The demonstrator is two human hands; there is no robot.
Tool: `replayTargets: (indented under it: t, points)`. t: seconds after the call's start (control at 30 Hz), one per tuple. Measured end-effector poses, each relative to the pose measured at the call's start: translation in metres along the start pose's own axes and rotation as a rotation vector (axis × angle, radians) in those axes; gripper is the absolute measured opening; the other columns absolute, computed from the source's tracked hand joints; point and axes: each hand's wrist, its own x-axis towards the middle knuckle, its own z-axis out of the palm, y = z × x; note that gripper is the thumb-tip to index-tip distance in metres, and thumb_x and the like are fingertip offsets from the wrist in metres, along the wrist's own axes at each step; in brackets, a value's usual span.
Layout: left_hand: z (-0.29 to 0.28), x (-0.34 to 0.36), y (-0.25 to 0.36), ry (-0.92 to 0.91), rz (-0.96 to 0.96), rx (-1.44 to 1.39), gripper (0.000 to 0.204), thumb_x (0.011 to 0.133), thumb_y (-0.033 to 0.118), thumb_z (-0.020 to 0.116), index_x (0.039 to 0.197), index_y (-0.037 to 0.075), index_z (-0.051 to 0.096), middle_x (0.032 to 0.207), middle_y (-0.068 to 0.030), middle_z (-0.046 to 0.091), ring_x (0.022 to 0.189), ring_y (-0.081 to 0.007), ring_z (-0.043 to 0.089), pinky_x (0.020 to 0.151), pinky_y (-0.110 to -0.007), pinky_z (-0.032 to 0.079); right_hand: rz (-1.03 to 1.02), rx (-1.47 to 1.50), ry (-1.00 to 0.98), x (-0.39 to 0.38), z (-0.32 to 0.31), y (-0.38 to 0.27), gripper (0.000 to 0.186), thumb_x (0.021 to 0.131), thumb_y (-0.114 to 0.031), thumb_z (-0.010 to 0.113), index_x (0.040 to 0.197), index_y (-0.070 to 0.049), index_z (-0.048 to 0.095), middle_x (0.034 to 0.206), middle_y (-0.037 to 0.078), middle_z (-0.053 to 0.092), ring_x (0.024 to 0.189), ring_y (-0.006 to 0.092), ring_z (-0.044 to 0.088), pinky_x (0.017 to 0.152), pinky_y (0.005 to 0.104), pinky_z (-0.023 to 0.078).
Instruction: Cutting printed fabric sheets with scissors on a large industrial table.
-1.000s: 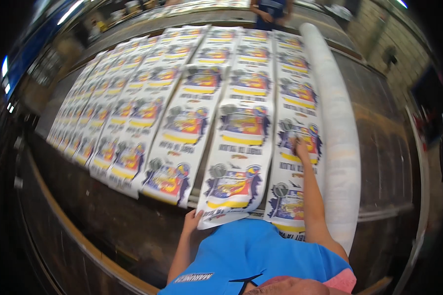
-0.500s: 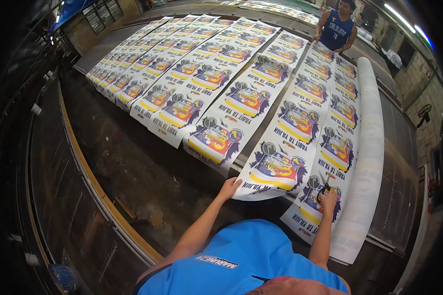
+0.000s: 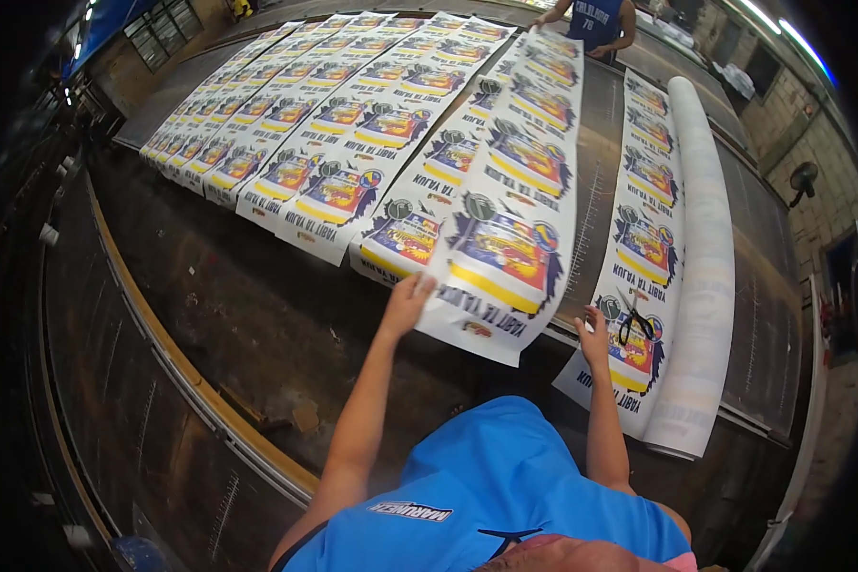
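Note:
My left hand (image 3: 409, 301) pinches the near left corner of a long white printed strip (image 3: 505, 248), which is lifted over another printed strip (image 3: 400, 238) on the table. Its near end hangs past the table edge. Right of it, my right hand (image 3: 593, 336) is empty with the fingers apart, by the left side of a narrower printed strip (image 3: 646, 224). Black-handled scissors (image 3: 636, 327) lie on that narrower strip, just right of my right hand. Across the table, a co-worker's hand (image 3: 541, 21) is at the far end of the lifted strip.
A thick white roll (image 3: 705, 257) runs lengthwise along the narrow strip's right side. Rows of printed sheets (image 3: 286, 114) cover the left of the long dark table (image 3: 596, 181). A second table with a wooden edge (image 3: 176, 377) stands left, across a dark floor gap.
The strip in my left hand has moved left and up, off the bare table onto its neighbour. My right hand has let go of the scissors. The co-worker has shifted left with the far end.

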Motion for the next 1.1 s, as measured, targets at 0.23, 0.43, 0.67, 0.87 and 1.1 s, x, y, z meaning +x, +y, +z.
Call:
replayTargets:
  t: [0.23,0.43,0.67,0.87,1.1]
  points:
    - [-0.134,0.037,-0.056,0.123,-0.200,0.268,0.038,0.095,0.029,0.063,0.108,-0.007,0.065,0.096,-0.0157,0.071,0.085,-0.0185,0.066,0.078,-0.032,0.051,0.333,0.386,-0.236,0.052,0.107,-0.021,0.039,0.091,-0.019,0.069,0.124,-0.004,0.055,0.109,0.010,0.066,0.094,0.0168,0.064,0.079,0.0288,0.052]
    - [-0.211,0.063,-0.131,0.361,-0.244,0.699,0.039,0.088,0.029,0.067,0.108,-0.004,0.068,0.112,-0.0245,0.064,0.108,-0.0387,0.061,0.095,-0.044,0.047,0.708,0.579,-0.300,0.098,0.208,-0.051,0.052,0.092,-0.026,0.066,0.136,-0.009,0.043,0.111,0.011,0.065,0.093,0.0222,0.067,0.073,0.0328,0.053]
    - [-0.229,0.082,-0.180,0.263,-0.459,0.271,0.044,0.091,0.031,0.065,0.118,-0.003,0.065,0.124,-0.0219,0.064,0.116,-0.0318,0.061,0.099,-0.037,0.046,0.855,0.784,-0.441,0.126,0.277,-0.078,0.052,0.093,-0.030,0.061,0.136,-0.008,0.040,0.116,0.018,0.063,0.099,0.0290,0.066,0.078,0.0390,0.054]
    - [-0.215,0.098,-0.209,0.188,-0.352,0.210,0.043,0.093,0.034,0.063,0.119,-0.001,0.066,0.132,-0.0206,0.058,0.121,-0.0307,0.056,0.102,-0.037,0.043,0.794,1.074,-0.433,0.135,0.307,-0.098,0.031,0.089,-0.005,0.063,0.118,0.002,0.055,0.105,0.012,0.067,0.092,0.0258,0.069,0.084,0.0414,0.058]
    - [-0.225,0.098,-0.160,0.060,-0.331,0.053,0.041,0.096,0.035,0.061,0.114,-0.002,0.066,0.096,-0.0127,0.072,0.088,-0.0163,0.064,0.082,-0.032,0.050,0.523,0.947,-0.303,0.137,0.301,-0.163,0.036,0.088,-0.009,0.066,0.121,0.002,0.055,0.108,0.012,0.068,0.090,0.0218,0.069,0.080,0.0361,0.058]
